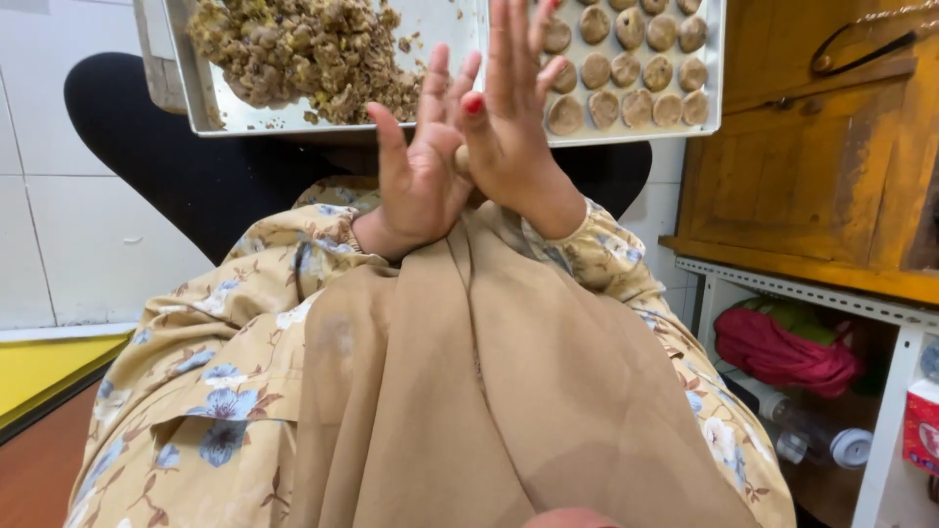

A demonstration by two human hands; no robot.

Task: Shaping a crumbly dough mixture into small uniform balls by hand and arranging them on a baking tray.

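My left hand (pixel 421 166) and my right hand (pixel 514 117) are pressed palm to palm with fingers straight, over my lap. A small pale lump of dough (pixel 462 158) shows between the palms, mostly hidden. Just beyond the hands sits a metal tray (pixel 210 112). On its left lies a heap of brown crumbly mixture (pixel 303 49). On its right stand rows of flattened round dough pieces (pixel 636 59). My right thumbnail is painted red.
A tan cloth (pixel 469 391) and floral sleeves cover my lap. A wooden cabinet (pixel 822 147) stands at right above a white shelf (pixel 802 293) holding a red bundle (pixel 782 352) and a plastic bottle (pixel 812 430). White tiled wall at left.
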